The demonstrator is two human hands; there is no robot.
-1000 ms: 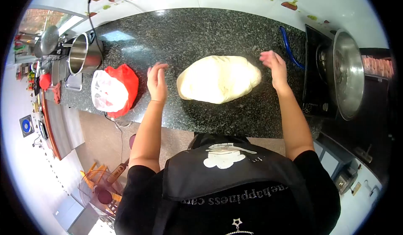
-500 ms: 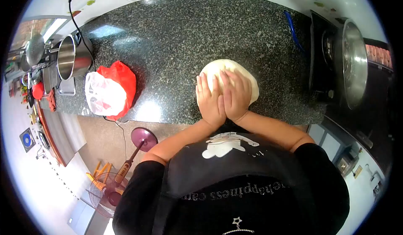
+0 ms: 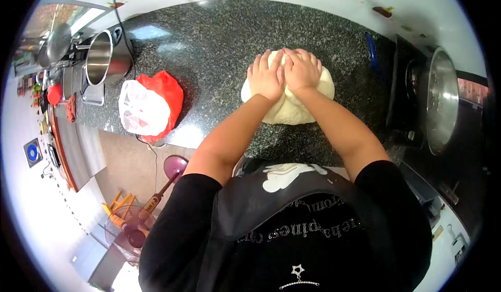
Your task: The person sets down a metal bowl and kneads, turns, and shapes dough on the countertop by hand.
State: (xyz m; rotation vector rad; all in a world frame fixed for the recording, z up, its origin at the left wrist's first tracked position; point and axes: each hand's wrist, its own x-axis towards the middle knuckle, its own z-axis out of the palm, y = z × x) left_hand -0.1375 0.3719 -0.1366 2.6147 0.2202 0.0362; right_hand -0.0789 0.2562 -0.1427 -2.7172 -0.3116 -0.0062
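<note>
Dough (image 3: 288,113) status?

On the bench (image 3: 224,41), right of the red-and-white bag (image 3: 171,101), left of the metal pan (image 3: 443,101). Creased, bulging toward near side.

Hands?

Together. Left hand (image 3: 266,82) and right hand (image 3: 303,74) side by side on top, palms down, fingers extended toward far side. Not clamped.

Step?

Pressing, my read. Arms reach forward over it. Can't tell force.

Next move needs?

Even load through both palms, then fingers clear of the soft surface before any fold or turn. Risk: sticking, or lopsided spread.
</note>
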